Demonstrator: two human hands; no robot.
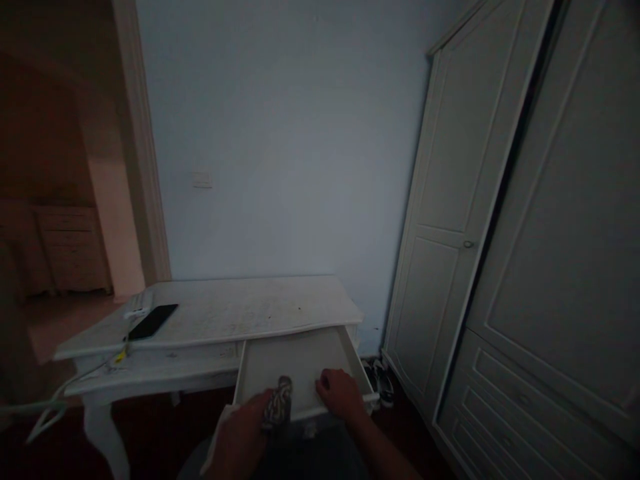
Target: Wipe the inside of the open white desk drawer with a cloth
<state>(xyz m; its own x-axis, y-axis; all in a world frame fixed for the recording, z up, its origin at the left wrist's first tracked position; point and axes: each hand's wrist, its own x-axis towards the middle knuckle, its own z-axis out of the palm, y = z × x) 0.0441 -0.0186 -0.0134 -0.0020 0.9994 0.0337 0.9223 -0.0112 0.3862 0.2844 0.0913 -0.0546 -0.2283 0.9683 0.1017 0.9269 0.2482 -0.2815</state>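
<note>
A white drawer (295, 357) is pulled out from the right part of a worn white table (240, 310). My left hand (243, 427) grips a brown-and-white patterned cloth bundle (278, 403) at the drawer's front left. The bundle is narrow and stands up past my thumb; its exact kind is unclear in the dim light. Over the drawer's front right corner is my right hand (343, 393), its fingers curled into a loose fist with nothing visible in them. The drawer's bottom shows bare between my hands.
On the table's left lie a black phone (154, 321) and a white power strip (139, 303) with a cable (85, 375) hanging off the edge. Shoes (383, 383) stand on the floor right of the table. A tall white wardrobe (440, 200) rises at the right.
</note>
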